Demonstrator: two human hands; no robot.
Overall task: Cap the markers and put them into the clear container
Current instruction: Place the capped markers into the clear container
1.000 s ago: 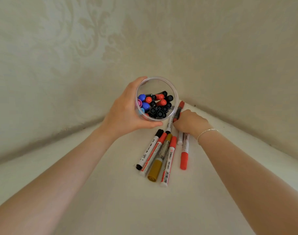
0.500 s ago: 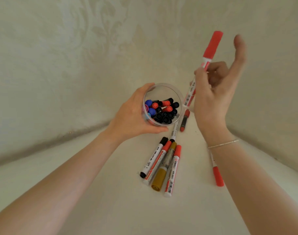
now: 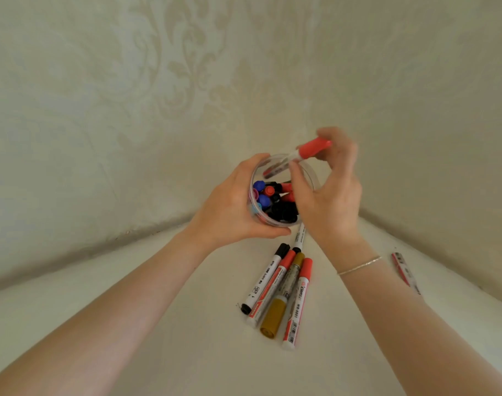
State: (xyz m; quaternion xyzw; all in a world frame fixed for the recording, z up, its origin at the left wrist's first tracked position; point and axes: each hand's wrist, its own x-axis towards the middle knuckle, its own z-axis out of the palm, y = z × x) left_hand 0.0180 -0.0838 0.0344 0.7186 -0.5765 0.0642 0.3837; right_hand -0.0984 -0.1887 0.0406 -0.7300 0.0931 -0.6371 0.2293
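Observation:
My left hand (image 3: pixel 230 212) grips the clear container (image 3: pixel 257 178) from its left side, lifted off the white surface. Inside it stand several capped markers, blue, red and black. My right hand (image 3: pixel 329 195) pinches a red-capped marker (image 3: pixel 298 157) over the container's mouth, cap up to the right, lower end dipping past the rim. On the surface below lie a black-capped marker (image 3: pixel 265 277), two red-capped markers (image 3: pixel 297 302), a gold marker (image 3: pixel 281 304), and a white marker (image 3: pixel 299 237) partly under the container.
Another red marker (image 3: pixel 405 272) lies on the white surface (image 3: pixel 187 338) to the right of my right wrist. Patterned cream walls (image 3: pixel 130 110) meet in a corner right behind the container and close off the back and both sides.
My right hand picked a red-capped marker off the surface, raised it high, then brought it down and left, so its lower end now enters the container. The left hand keeps hold of the container.

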